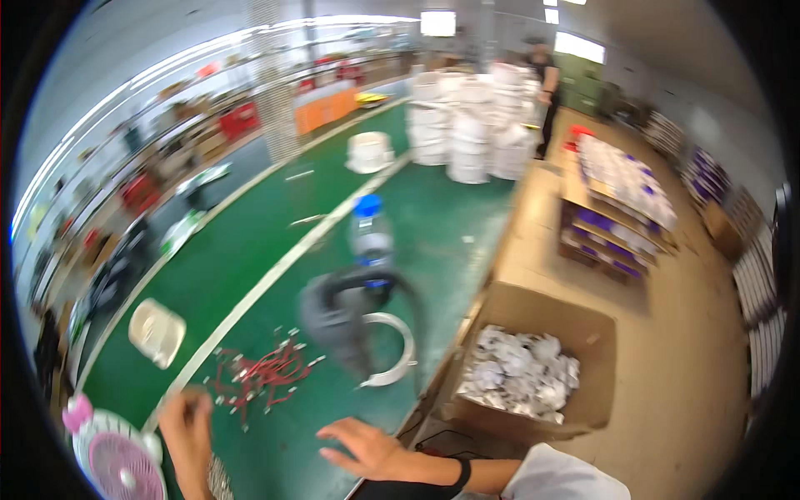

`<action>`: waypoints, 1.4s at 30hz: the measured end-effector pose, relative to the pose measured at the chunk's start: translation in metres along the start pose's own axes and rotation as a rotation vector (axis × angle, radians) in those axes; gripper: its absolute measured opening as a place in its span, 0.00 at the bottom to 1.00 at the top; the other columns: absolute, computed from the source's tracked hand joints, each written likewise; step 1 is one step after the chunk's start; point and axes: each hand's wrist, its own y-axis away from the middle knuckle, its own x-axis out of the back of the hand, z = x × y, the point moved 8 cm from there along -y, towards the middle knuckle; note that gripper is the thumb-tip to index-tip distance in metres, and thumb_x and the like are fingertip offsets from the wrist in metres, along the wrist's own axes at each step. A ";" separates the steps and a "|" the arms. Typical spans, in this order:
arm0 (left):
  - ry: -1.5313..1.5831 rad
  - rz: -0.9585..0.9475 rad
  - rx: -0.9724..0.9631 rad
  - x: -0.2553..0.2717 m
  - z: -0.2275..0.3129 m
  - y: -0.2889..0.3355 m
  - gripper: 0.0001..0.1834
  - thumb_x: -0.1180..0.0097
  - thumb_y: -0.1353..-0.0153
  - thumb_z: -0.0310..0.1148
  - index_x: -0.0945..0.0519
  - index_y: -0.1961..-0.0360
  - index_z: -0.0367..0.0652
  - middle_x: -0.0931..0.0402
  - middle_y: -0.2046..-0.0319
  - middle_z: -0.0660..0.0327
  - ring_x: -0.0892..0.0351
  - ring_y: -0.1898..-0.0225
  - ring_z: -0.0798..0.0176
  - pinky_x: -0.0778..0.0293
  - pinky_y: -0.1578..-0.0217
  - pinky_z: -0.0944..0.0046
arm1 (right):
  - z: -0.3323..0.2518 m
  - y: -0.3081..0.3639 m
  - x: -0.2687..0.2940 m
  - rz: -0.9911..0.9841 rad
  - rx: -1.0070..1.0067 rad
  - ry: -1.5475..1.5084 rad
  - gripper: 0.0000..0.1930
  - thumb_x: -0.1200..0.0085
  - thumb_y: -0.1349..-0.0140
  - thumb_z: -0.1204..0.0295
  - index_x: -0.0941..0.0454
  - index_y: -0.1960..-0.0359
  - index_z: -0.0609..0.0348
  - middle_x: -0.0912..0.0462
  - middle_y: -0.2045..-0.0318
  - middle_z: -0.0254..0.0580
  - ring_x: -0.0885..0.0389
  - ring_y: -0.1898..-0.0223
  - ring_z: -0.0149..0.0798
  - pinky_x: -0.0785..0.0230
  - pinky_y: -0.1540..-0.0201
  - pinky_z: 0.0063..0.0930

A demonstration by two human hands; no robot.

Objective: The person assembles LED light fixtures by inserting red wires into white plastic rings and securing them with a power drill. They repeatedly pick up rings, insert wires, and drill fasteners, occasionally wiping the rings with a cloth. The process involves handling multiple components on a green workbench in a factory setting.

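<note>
My left hand (185, 423) is over the green table (333, 417) beside a small pink and white fan (117, 462). Its fingers look bent, but blur hides whether they hold anything. Just beyond it lies a tangle of red wires (265, 372) with small white connectors, apart from the hand. My right hand (362, 448) hovers by the table's near edge, fingers spread, nothing in them. Farther in are a coil of white cable (407, 350), a blurred grey and black object (337, 312) of unclear kind, and a clear bottle (371, 237) with a blue cap.
An open cardboard box (533, 304) of white crumpled-looking pieces stands right of the table. White tubs (467, 133) are stacked at the far end, with single tubs (158, 332) nearer. Boxes with purple edges (612, 250) sit beyond. A person (546, 87) stands behind the stacks.
</note>
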 end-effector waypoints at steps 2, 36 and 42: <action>-0.054 -0.035 -0.048 -0.017 0.002 0.069 0.07 0.34 0.37 0.22 0.21 0.70 0.40 0.28 0.80 0.67 0.31 0.79 0.73 0.37 0.78 0.66 | -0.002 0.003 0.004 0.009 -0.015 -0.009 0.16 0.42 0.25 0.63 0.24 0.45 0.61 0.17 0.53 0.49 0.17 0.52 0.52 0.22 0.48 0.43; -0.049 0.370 0.139 -0.044 -0.044 0.226 0.10 0.36 0.34 0.22 0.25 0.71 0.39 0.31 0.79 0.57 0.31 0.77 0.54 0.29 0.71 0.55 | -0.001 -0.020 -0.023 -0.081 -0.109 0.348 0.14 0.29 0.41 0.66 0.15 0.57 0.56 0.14 0.61 0.47 0.15 0.59 0.53 0.21 0.55 0.43; 0.184 0.336 0.082 -0.037 -0.047 0.204 0.21 0.40 0.34 0.17 0.15 0.41 0.43 0.27 0.33 0.54 0.15 0.54 0.60 0.19 0.49 0.58 | 0.003 -0.003 -0.025 -0.177 0.020 0.458 0.18 0.40 0.25 0.63 0.19 0.49 0.69 0.14 0.56 0.58 0.14 0.58 0.50 0.19 0.51 0.42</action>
